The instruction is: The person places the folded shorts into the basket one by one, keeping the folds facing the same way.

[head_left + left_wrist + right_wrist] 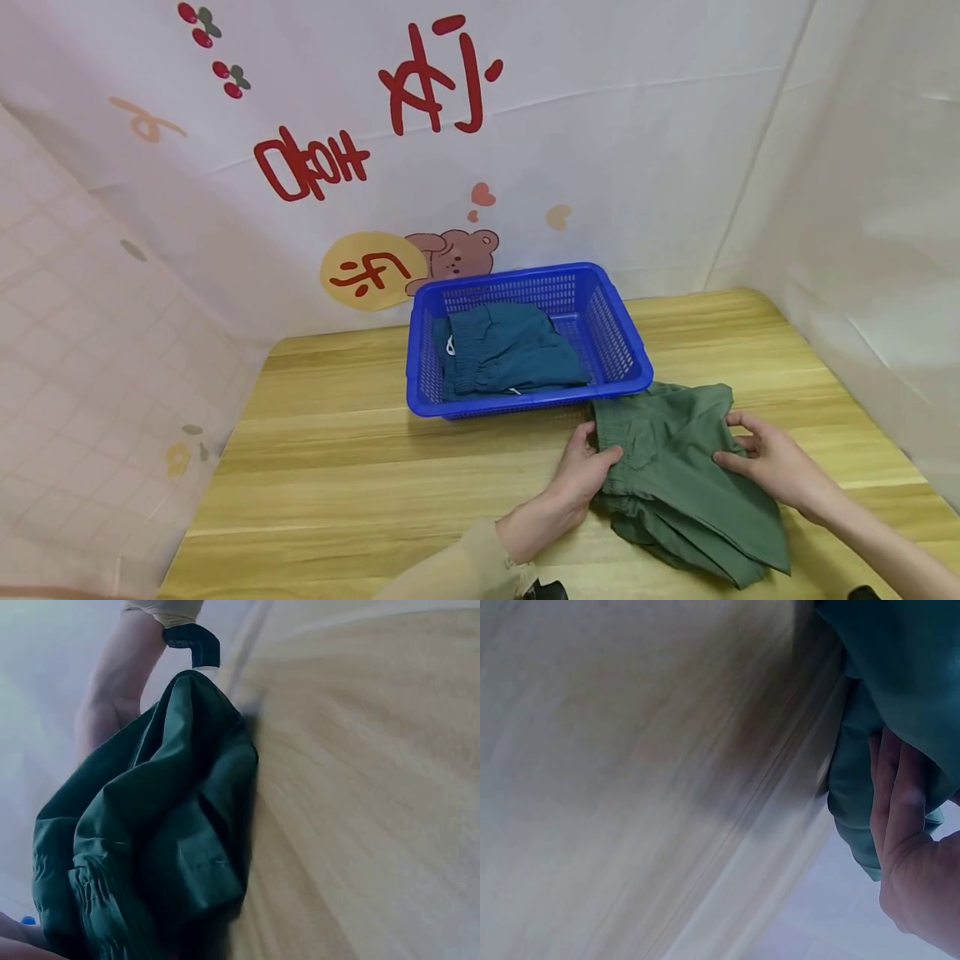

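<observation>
A pair of green shorts (675, 467) with an elastic waistband lies folded over between both hands, at the right of the table. My left hand (581, 471) grips the waistband, thumb on top and fingers underneath. On the other side my right hand (776, 462) pinches the edge of the cloth between thumb and fingers. In the left wrist view the shorts (150, 817) hang in loose folds close over the wood. The right wrist view has the fingers of the right hand (904, 802) tucked under the cloth.
A blue plastic basket (528, 402) stands at the back middle, its front right corner overlapping the green shorts in the head view. Folded teal shorts (510, 346) with a white drawstring lie inside it. Printed cloth walls (637, 150) enclose the wooden table (322, 467).
</observation>
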Action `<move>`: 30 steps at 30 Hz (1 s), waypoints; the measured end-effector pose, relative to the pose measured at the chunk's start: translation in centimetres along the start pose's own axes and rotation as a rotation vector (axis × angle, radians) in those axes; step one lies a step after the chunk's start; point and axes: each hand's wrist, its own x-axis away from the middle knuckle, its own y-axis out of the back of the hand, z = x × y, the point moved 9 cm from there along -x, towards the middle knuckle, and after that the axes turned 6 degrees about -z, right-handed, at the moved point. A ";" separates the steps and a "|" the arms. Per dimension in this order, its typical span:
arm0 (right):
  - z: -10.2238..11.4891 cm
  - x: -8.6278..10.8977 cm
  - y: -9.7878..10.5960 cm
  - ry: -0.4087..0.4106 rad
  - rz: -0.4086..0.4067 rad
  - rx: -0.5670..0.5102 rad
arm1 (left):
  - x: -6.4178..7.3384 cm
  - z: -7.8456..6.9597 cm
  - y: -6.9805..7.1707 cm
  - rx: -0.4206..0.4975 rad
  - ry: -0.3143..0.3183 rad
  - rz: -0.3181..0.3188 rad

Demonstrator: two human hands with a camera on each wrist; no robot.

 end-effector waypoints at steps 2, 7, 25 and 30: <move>-0.1 0.0 0.0 -0.001 0.003 -0.005 | 0.0 -0.1 -0.1 0.008 0.010 -0.014; -0.3 0.1 0.3 -0.009 -0.006 0.011 | -0.4 -0.1 -0.4 0.038 0.031 -0.030; 0.1 1.0 3.3 -0.041 -0.022 0.012 | 1.3 -2.1 -2.6 0.073 -0.080 0.112; 1.3 1.8 5.8 -0.029 -0.063 0.003 | 2.4 -3.3 -2.7 0.103 -0.087 0.113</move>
